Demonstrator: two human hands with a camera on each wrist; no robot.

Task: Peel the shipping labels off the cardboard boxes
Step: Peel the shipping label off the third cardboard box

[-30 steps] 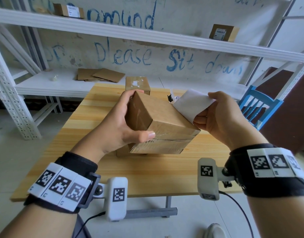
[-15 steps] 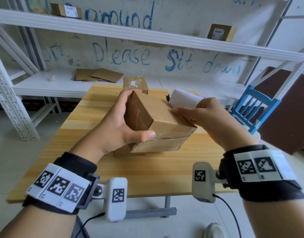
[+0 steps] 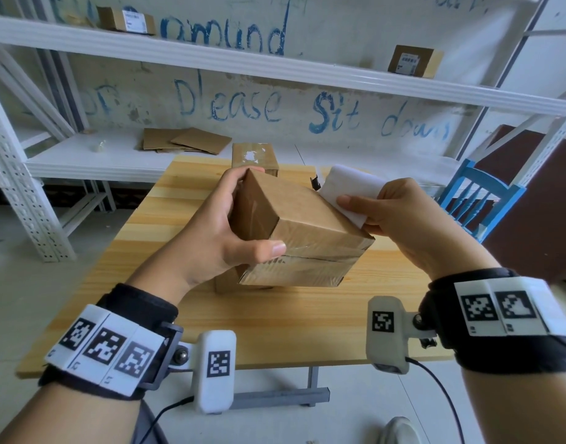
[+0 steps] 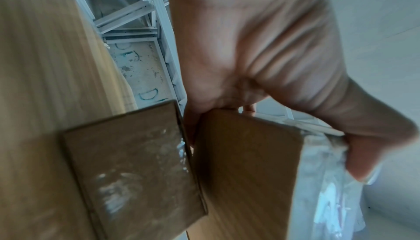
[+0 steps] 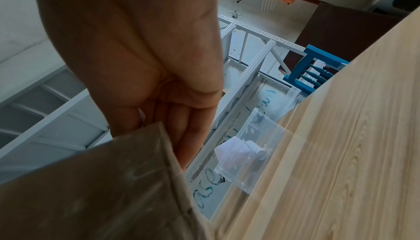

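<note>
Hands share the work: the left hand (image 3: 217, 238) grips the cardboard box (image 3: 294, 232), tilted above the wooden table (image 3: 275, 322), thumb curled over its taped seam, while the right hand (image 3: 400, 216) pinches the white label (image 3: 348, 190), curled back and nearly free. Next, probably, one steady pull. Glossy tape, matte board.

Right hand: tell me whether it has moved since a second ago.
Yes. Judged against the blue wooden chair, the right hand has shifted slightly left, towards the brown cardboard box, still pinching the white paper label.
</note>
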